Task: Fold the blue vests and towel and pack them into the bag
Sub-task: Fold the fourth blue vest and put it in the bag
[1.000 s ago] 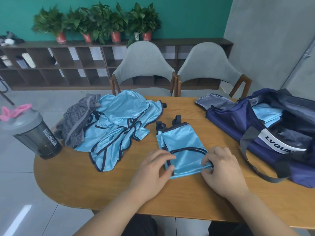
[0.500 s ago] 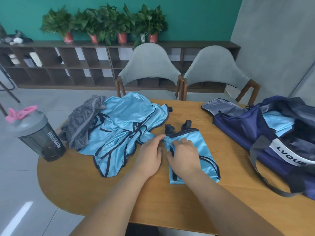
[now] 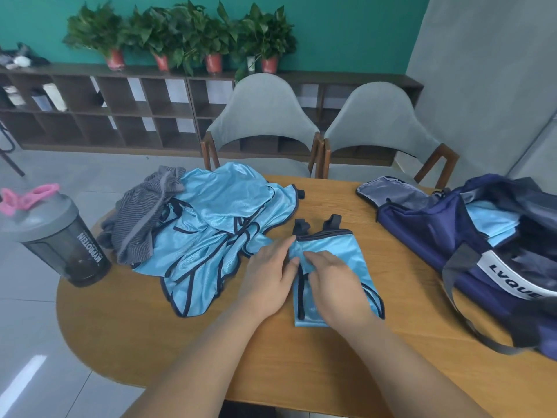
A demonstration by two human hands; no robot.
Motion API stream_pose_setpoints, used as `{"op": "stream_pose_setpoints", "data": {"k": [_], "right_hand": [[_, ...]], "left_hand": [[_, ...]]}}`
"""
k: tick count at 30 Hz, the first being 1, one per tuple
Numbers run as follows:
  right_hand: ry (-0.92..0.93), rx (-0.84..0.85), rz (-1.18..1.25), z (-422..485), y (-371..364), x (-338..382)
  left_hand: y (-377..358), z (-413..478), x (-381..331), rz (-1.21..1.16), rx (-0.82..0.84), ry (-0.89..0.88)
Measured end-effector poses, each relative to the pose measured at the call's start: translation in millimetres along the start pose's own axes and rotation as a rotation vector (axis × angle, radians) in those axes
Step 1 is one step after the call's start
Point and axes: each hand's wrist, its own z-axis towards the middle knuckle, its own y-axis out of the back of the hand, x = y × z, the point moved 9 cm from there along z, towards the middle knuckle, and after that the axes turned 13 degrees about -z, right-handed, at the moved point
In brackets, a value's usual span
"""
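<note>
A folded light-blue vest [image 3: 346,251] with dark trim lies on the wooden table [image 3: 211,351] in front of me. My left hand [image 3: 268,276] rests flat along its left edge, fingers straight. My right hand [image 3: 334,282] presses flat on top of the vest. A loose pile of blue vests [image 3: 217,233] lies to the left, with a grey striped towel [image 3: 141,224] at its far left side. The open navy bag [image 3: 470,245] stands at the right, with blue fabric [image 3: 494,224] inside it.
A grey shaker bottle [image 3: 60,239] with a pink loop stands at the table's left edge. Two grey chairs [image 3: 262,125] are tucked in at the far side. The bag's grey strap [image 3: 464,312] trails over the table near its right front.
Both hands moved from the vest's near edge up onto its middle, folding the near part over. The vest now lies narrower and flatter beneath my hands.
</note>
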Motion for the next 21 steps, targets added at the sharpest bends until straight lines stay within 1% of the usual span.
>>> {"op": "stream_pose_setpoints", "data": {"k": [1, 3, 4, 6, 8, 10, 12, 18, 21], "right_hand": [[-0.023, -0.032, 0.009, -0.3, 7.2, -10.7], [-0.057, -0.097, -0.087, 1.9, 17.0, -32.9], [-0.057, -0.070, -0.164, 4.1, 13.8, -41.0], [-0.039, 0.089, -0.262, 6.5, -6.3, -51.9], [-0.026, 0.220, -0.294, 4.3, -26.7, -58.2], [-0.017, 0.246, -0.307, 1.6, -34.3, -60.1], [-0.027, 0.267, -0.324, -0.7, -38.6, -63.9], [-0.050, 0.295, -0.332, 0.2, -39.3, -68.6], [-0.037, 0.340, -0.297, 3.6, -40.6, -69.0]], "left_hand": [[2.1, -2.0, -4.1, 0.023, -0.021, -0.030], [6.8, -3.4, -17.2, 0.017, -0.078, -0.103], [4.6, -2.2, -26.7, 0.007, -0.073, -0.130], [-14.2, 2.4, -47.1, 0.038, 0.031, -0.143], [-44.5, 5.2, -51.8, 0.169, 0.179, -0.101], [-64.1, 4.0, -40.0, 0.287, 0.270, -0.029], [-69.5, 2.2, -27.4, 0.342, 0.290, 0.011], [-74.7, 6.7, -22.1, 0.407, 0.372, 0.027], [-73.6, 6.2, -20.4, 0.420, 0.415, 0.025]]}}
